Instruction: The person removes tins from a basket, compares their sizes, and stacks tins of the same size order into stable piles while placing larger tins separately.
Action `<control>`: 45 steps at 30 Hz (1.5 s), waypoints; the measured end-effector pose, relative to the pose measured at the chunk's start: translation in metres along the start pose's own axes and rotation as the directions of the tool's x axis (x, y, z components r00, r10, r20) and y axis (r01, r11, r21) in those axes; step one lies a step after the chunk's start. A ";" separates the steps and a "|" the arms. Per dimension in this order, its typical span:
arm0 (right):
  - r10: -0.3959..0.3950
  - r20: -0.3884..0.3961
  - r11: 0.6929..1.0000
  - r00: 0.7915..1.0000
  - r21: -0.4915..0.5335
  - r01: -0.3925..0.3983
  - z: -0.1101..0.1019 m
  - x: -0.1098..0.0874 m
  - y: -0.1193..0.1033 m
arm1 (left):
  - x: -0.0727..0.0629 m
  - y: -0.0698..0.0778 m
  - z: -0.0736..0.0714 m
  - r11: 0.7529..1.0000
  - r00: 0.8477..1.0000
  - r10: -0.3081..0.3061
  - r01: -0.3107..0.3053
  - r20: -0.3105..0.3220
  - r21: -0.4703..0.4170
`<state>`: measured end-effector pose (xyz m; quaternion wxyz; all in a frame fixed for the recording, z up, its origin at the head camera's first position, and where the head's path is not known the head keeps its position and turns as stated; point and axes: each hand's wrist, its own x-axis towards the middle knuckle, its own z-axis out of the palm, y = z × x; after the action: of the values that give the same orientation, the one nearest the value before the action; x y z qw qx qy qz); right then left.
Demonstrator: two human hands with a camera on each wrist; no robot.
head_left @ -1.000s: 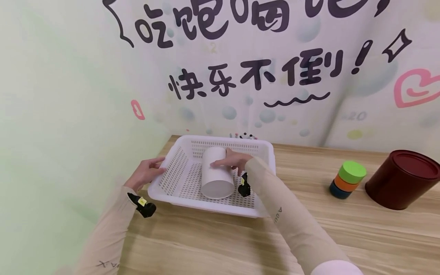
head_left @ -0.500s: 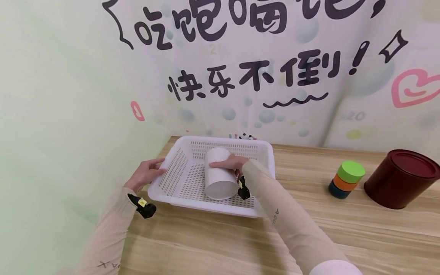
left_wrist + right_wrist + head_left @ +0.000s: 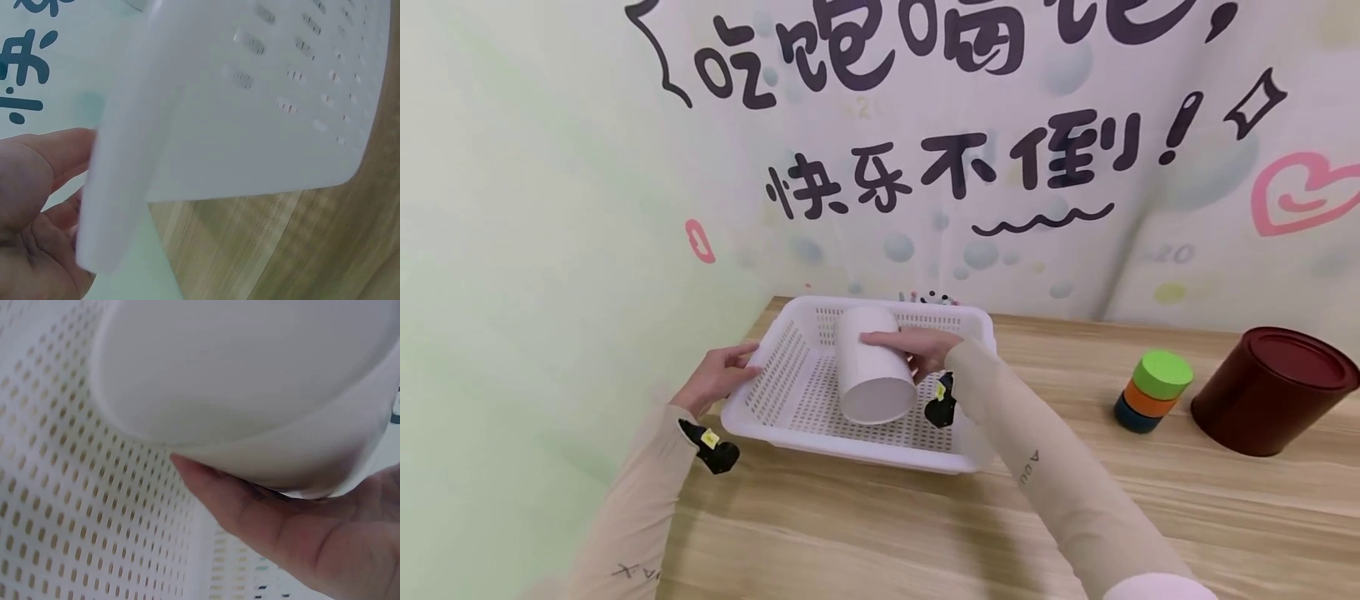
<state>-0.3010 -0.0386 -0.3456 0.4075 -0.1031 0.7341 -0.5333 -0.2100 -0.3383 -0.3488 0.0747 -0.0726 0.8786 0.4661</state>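
A white cylindrical canister (image 3: 868, 362) lies tilted inside a white perforated plastic basket (image 3: 857, 451), its round end facing me. My right hand (image 3: 927, 344) grips the canister from its right side, with the thumb over the top. In the right wrist view the canister's recessed pale end (image 3: 244, 369) shows close up, above the perforated basket floor (image 3: 81, 512), and the right hand (image 3: 294, 534) supports its side. My left hand (image 3: 717, 379) holds the basket's left rim. The left wrist view shows thumb and fingers of that hand (image 3: 40, 212) around the rim (image 3: 119, 169).
On the wooden table (image 3: 820, 533), right of the basket, stands a small stack of green, orange and blue round pieces (image 3: 1152, 392). A dark red lidded canister (image 3: 1262, 404) is beside it. A printed cloth backdrop (image 3: 880, 250) hangs behind the table.
The white canister shifted right a little, then rose and tipped back leftward in my right hand, its near end now higher. My left hand stays on the basket rim.
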 end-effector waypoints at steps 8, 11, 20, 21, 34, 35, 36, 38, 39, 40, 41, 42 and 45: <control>-0.060 0.011 0.996 0.998 0.066 0.059 0.004 -0.024 -0.003 | -0.003 -0.003 -0.003 0.999 1.000 0.030 -0.030 0.002 0.013; -0.071 -0.032 0.995 0.997 0.074 0.073 0.005 -0.037 -0.002 | -0.002 -0.004 -0.003 0.999 1.000 0.027 -0.027 -0.004 0.018; -0.241 -0.209 0.939 0.948 0.197 0.282 0.004 -0.094 0.016 | 0.000 -0.005 0.000 1.000 1.000 0.019 -0.019 -0.015 0.018; -0.252 -0.229 0.930 0.940 0.211 0.301 0.003 -0.101 0.018 | 0.001 -0.005 0.000 1.000 1.000 0.019 -0.019 -0.017 0.018; -0.274 -0.330 0.928 0.903 0.154 0.338 -0.022 -0.177 0.048 | 0.000 -0.003 -0.001 0.999 1.000 0.020 -0.020 -0.012 0.029; -0.278 -0.343 0.927 0.897 0.149 0.344 -0.023 -0.181 0.051 | 0.000 -0.003 -0.001 0.999 1.000 0.023 -0.022 -0.012 0.029; -0.282 -0.354 0.926 0.892 0.143 0.349 -0.025 -0.186 0.054 | 0.000 -0.003 -0.002 0.999 1.000 0.027 -0.026 -0.012 0.030; -0.294 -0.368 0.923 0.882 0.131 0.363 -0.028 -0.194 0.059 | 0.000 -0.003 -0.002 0.999 0.999 0.035 -0.034 -0.011 0.027; -0.302 -0.376 0.921 0.876 0.125 0.370 -0.030 -0.199 0.062 | 0.000 -0.003 -0.002 0.999 0.999 0.037 -0.037 -0.011 0.026; -0.310 -0.386 0.917 0.869 0.119 0.380 -0.032 -0.203 0.064 | 0.000 -0.004 -0.002 0.999 0.999 0.044 -0.043 -0.008 0.027; -0.318 -0.393 0.914 0.863 0.113 0.389 -0.034 -0.207 0.067 | 0.000 -0.004 -0.001 0.999 0.999 0.048 -0.048 -0.006 0.025; -0.328 -0.401 0.911 0.855 0.106 0.399 -0.036 -0.212 0.071 | 0.000 -0.004 -0.001 0.998 0.999 0.053 -0.053 -0.002 0.023; -0.356 -0.422 0.895 0.834 0.101 0.434 -0.047 -0.225 0.084 | 0.001 -0.005 0.000 0.998 0.998 0.060 -0.060 0.001 0.025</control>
<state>-0.1647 0.1608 -0.3041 0.1406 -0.1042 0.7082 -0.6840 -0.2102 -0.3408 -0.3528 0.0618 -0.0453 0.8860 0.4573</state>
